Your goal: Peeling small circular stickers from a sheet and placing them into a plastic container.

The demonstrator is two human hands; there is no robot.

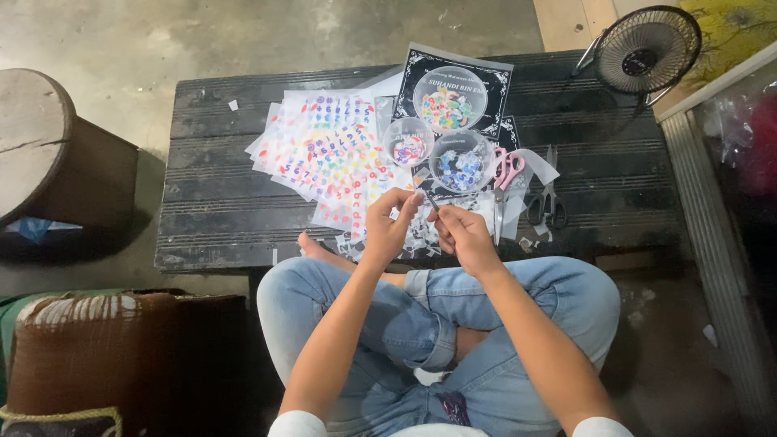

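My left hand (390, 222) is raised over the near edge of a low dark wooden table (210, 202), its fingertips pinching a small clear sticker piece. My right hand (461, 233) is beside it, gripping thin tweezers (431, 201) whose tip meets the piece at my left fingertips. Just beyond the hands lie sheets of colourful stickers (328, 150) and three clear round containers (460, 159) holding small colourful pieces. Under them lies a black printed sheet (494, 81).
Pink-handled scissors (506, 174) and black-handled scissors (548, 202) lie right of the containers. A small black fan (647, 48) stands at the table's far right. A round wooden stool (40, 142) is at left, a brown cushion (97, 348) at lower left. My crossed legs in jeans (405, 324) are below.
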